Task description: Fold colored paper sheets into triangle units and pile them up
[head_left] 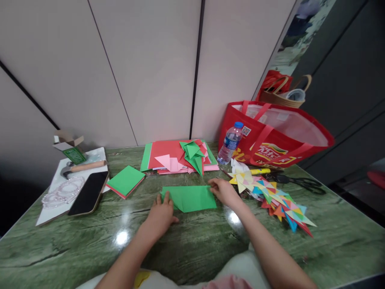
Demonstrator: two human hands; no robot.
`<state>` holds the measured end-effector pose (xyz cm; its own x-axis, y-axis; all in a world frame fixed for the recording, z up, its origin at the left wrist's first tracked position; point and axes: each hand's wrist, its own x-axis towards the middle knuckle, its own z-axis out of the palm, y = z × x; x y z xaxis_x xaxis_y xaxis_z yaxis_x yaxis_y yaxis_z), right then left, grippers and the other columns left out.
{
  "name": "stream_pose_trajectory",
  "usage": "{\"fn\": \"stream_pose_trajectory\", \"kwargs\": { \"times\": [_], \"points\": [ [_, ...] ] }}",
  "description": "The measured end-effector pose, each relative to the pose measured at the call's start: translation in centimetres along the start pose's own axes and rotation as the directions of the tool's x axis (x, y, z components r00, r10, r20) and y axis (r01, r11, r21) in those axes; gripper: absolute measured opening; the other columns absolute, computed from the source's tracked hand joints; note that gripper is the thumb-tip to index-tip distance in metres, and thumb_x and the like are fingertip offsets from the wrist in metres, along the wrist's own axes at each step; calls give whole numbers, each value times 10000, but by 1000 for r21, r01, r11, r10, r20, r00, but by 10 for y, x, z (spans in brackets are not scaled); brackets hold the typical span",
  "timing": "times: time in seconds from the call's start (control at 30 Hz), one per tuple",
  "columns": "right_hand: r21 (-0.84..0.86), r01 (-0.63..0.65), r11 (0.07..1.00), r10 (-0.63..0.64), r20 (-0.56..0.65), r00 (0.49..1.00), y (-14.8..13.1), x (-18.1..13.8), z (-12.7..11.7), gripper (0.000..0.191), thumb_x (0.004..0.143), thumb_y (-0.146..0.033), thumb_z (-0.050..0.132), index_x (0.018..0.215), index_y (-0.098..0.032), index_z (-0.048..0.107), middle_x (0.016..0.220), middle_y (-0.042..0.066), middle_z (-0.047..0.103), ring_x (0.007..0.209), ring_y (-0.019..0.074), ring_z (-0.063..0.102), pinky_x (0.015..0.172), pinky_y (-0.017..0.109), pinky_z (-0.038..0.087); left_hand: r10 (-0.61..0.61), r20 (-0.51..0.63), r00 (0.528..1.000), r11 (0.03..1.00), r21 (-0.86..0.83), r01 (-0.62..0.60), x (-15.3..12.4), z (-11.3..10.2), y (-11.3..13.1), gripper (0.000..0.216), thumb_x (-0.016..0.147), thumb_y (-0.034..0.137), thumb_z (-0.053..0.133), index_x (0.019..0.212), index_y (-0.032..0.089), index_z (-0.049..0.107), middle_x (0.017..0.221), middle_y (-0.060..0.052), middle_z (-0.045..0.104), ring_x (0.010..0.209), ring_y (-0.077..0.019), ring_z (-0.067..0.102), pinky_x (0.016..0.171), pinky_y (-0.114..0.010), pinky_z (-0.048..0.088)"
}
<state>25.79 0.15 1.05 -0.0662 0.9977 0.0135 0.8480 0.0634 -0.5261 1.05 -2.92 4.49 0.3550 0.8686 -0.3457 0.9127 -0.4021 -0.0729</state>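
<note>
A folded strip of green paper [195, 198] lies on the table in front of me, with a slanted fold near its left end. My left hand [161, 214] rests on that left end, fingertips on the paper and thumb spread apart on the table side. At the upper right corner, my right hand [224, 192] pinches the paper between thumb and fingers. Behind the strip sits a stack of coloured paper [162, 148] topped with green, red and pink folded pieces [192, 152]. A smaller stack of square green paper [126, 180] lies to the left.
A phone [88, 194], a hammer [86, 166], a beaded strand [64, 192] and a small green box [73, 152] are at left. To the right are a water bottle [230, 144], a red bag [276, 136], scissors [300, 182] and colourful folded paper pieces [273, 196].
</note>
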Motion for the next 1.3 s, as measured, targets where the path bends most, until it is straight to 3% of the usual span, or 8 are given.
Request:
{"fn": "stream_pose_trajectory", "kwargs": {
  "times": [0.17, 0.33, 0.57, 0.73, 1.0, 1.1, 1.2, 1.3],
  "points": [
    [92, -109, 990, 108, 18, 994, 20, 4, 7, 261, 739, -96, 564, 984, -151, 635, 901, 71, 693, 842, 179, 654, 775, 286, 499, -33, -102, 994, 998, 41, 37, 4, 1, 0, 459, 777, 286, 615, 1186, 85, 561, 1364, -215, 447, 1255, -373, 411, 971, -457, 407],
    [296, -155, 943, 158, 14, 987, 24, 9, 18, 285, 753, -47, 472, 985, -126, 619, 857, 88, 693, 758, 169, 668, 720, 298, 538, 65, -193, 979, 998, 1, -66, 11, 4, 3, 480, 798, 244, 584, 1255, 122, 505, 1383, -176, 440, 1321, -322, 329, 1052, -456, 334],
    [628, -311, 714, 277, 154, 948, 23, 11, 20, 270, 785, -44, 420, 1001, -121, 562, 915, 128, 676, 754, 170, 675, 706, 322, 578, 118, -84, 990, 989, -84, -125, 13, 5, 7, 531, 787, 234, 614, 1275, 79, 475, 1412, -198, 387, 1326, -299, 326, 1071, -397, 324],
    [732, -349, 585, 313, 194, 930, 22, 11, 21, 231, 770, -41, 450, 949, -139, 558, 858, 99, 683, 707, 160, 673, 712, 339, 583, 122, -89, 989, 986, -103, -131, 14, 8, 5, 498, 796, 231, 603, 1266, 115, 484, 1415, -189, 386, 1330, -293, 322, 1060, -411, 338],
    [847, -358, 393, 318, 241, 917, 18, 12, 23, 156, 728, -45, 577, 838, -154, 579, 700, 25, 668, 569, 97, 626, 552, 217, 556, 123, -96, 988, 982, -130, -135, 17, 12, 4, 511, 771, 231, 641, 1250, 125, 500, 1412, -186, 393, 1322, -315, 331, 1053, -431, 348],
    [844, -340, 416, 297, 227, 927, 18, 11, 22, 166, 690, -119, 666, 836, -154, 595, 673, 15, 654, 553, 95, 609, 538, 219, 543, 119, -78, 990, 986, -112, -127, 16, 9, 5, 518, 780, 237, 636, 1259, 102, 493, 1417, -189, 383, 1322, -318, 328, 1059, -417, 342],
    [798, -268, 540, 210, 181, 961, 18, 10, 24, 276, 594, -203, 751, 833, -150, 624, 669, 10, 649, 571, 116, 604, 528, 239, 523, 117, -81, 990, 984, -128, -126, 16, 8, 5, 530, 773, 228, 646, 1260, 87, 493, 1409, -206, 388, 1319, -325, 332, 1064, -422, 335],
    [741, -112, 662, 78, 80, 994, 15, 10, 26, 274, 584, -274, 745, 813, -151, 656, 709, 23, 669, 650, 145, 619, 605, 276, 518, 122, -106, 987, 980, -145, -137, 16, 11, 5, 529, 756, 218, 667, 1246, 100, 508, 1386, -212, 417, 1306, -331, 353, 1055, -442, 345]
  ]
}}
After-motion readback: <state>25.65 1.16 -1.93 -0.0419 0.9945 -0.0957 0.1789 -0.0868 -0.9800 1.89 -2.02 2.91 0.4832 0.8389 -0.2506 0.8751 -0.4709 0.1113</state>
